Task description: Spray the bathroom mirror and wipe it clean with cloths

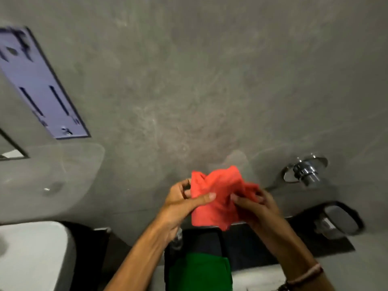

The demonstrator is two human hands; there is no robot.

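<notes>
A crumpled red cloth is held in front of me at lower centre. My left hand grips its left edge, thumb laid across the front. My right hand pinches its right side with the fingertips. Behind the cloth spreads a large grey smeared surface with streaks; whether it is the mirror or a wall, I cannot tell. A green cloth lies below my hands on a dark object. A small clear item shows just under my left wrist, too blurred to identify.
A chrome tap fitting projects at the right, with a dark oval fixture below it. A white basin sits at lower left. A purple panel hangs at upper left. A dark counter strip runs beneath my hands.
</notes>
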